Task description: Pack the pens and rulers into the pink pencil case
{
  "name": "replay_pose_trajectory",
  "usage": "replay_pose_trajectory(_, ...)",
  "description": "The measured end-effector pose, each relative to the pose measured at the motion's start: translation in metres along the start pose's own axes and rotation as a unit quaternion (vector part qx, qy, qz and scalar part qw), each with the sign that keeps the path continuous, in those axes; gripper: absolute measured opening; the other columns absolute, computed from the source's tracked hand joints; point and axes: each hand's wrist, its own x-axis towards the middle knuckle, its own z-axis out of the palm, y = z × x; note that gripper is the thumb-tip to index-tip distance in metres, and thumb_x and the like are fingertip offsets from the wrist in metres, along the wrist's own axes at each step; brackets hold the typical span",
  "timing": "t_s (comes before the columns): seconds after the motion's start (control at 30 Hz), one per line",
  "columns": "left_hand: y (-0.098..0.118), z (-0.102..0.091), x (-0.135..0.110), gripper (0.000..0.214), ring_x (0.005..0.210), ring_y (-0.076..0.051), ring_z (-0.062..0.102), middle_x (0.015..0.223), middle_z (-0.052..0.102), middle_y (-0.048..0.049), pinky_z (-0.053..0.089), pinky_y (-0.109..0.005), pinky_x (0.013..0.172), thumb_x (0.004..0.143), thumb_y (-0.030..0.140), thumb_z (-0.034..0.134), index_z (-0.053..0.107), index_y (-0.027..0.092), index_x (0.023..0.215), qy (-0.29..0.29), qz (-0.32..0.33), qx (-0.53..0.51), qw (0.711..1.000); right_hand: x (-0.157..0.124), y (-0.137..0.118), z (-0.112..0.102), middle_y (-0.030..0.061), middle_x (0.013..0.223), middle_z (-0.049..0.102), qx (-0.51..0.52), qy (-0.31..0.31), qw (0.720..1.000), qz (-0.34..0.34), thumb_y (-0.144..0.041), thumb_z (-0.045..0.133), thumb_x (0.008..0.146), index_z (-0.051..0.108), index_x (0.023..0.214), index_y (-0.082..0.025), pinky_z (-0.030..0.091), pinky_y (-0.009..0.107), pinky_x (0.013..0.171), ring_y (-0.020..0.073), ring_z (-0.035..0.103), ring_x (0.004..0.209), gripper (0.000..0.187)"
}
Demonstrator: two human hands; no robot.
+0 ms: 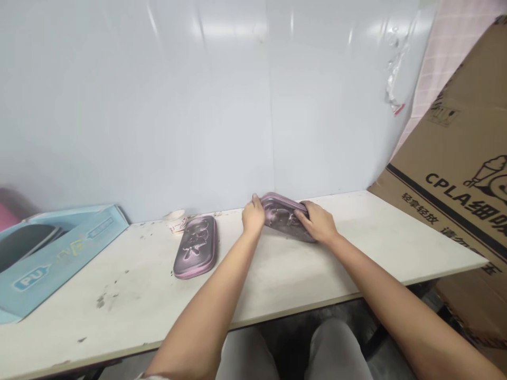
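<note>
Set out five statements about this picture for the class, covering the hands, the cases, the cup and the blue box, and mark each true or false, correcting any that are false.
1. The left hand and the right hand hold the same dark case. True.
2. A paper cup is near the far end of a second case. True.
3. The second case stands on its edge. False: it lies flat on the table.
4. A blue box is on the table, to the left of the second case. True.
5. The blue box touches the second case. False: a stretch of table separates them.
</note>
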Motion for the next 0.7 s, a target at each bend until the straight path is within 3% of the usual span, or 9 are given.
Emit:
replay_pose_trajectory(0.13, 0.068, -0.009, -0.004, 0.065, 0.096, -0.021, 0.060, 0.097, 0.067, -0.0092, 0.041, -0.029, 0.084, 0.090, 0.047, 0.007, 0.065, 0.018, 0.097, 0.012, 0.164, -0.002, 0.986, 0.002, 0.005, -0.008, 0.0091, 0.107, 0.061, 0.199, 0.034, 0.979, 0.006, -0.059, 0.045, 0.077, 0.043, 0.119, -0.018, 0.043, 0.031, 0.076, 0.0230, 0.058, 0.095, 0.059)
replay_pose_trajectory(0.2, 0.098, -0.003, -0.014, 0.062, 0.091, -0.021, 0.061, 0.094, 0.067, -0.0085, 0.042, -0.029, 0.081, 0.091, 0.046, 0.011, 0.066, 0.018, 0.094, -0.007, 0.235, 0.027, 0.972, 0.002, 0.012, -0.014, 0.0085, 0.105, 0.062, 0.270, 0.082, 0.959, 0.024, -0.059, 0.044, 0.076, 0.043, 0.117, -0.018, 0.043, 0.030, 0.075, 0.0223, 0.059, 0.093, 0.058)
replay_pose_trajectory(0.3, 0.127, 0.017, -0.024, 0.058, 0.090, -0.019, 0.060, 0.094, 0.065, -0.0073, 0.042, -0.028, 0.082, 0.092, 0.042, 0.014, 0.066, 0.018, 0.091, -0.010, 0.297, 0.024, 0.955, -0.002, 0.024, -0.020, 0.0089, 0.102, 0.063, 0.299, 0.140, 0.941, 0.079, -0.059, 0.041, 0.078, 0.047, 0.112, -0.019, 0.044, 0.028, 0.071, 0.0224, 0.059, 0.091, 0.053)
replay_pose_trajectory(0.4, 0.139, 0.038, -0.023, 0.057, 0.093, -0.017, 0.059, 0.096, 0.065, -0.0051, 0.040, -0.027, 0.085, 0.093, 0.036, 0.012, 0.066, 0.019, 0.093, -0.010, 0.313, -0.033, 0.949, -0.008, 0.033, -0.021, 0.0095, 0.099, 0.063, 0.291, 0.176, 0.930, 0.142, -0.058, 0.040, 0.078, 0.048, 0.109, -0.018, 0.043, 0.027, 0.068, 0.0225, 0.059, 0.089, 0.052)
replay_pose_trajectory(0.5, 0.140, 0.051, -0.014, 0.058, 0.094, -0.016, 0.059, 0.097, 0.066, -0.0045, 0.040, -0.026, 0.087, 0.093, 0.034, 0.010, 0.066, 0.018, 0.094, -0.011, 0.283, -0.097, 0.954, -0.008, 0.034, -0.018, 0.0087, 0.091, 0.064, 0.285, 0.207, 0.920, 0.172, -0.058, 0.037, 0.079, 0.048, 0.103, -0.018, 0.043, 0.027, 0.067, 0.0221, 0.059, 0.086, 0.048)
replay_pose_trajectory(0.7, 0.128, 0.057, -0.001, 0.058, 0.099, -0.016, 0.058, 0.100, 0.067, -0.0041, 0.040, -0.026, 0.088, 0.092, 0.037, 0.010, 0.065, 0.018, 0.098, 0.003, 0.186, -0.188, 0.964, 0.000, 0.030, -0.012, 0.0059, 0.080, 0.063, 0.281, 0.211, 0.921, 0.170, -0.060, 0.037, 0.078, 0.050, 0.088, -0.019, 0.040, 0.026, 0.065, 0.0207, 0.057, 0.077, 0.043)
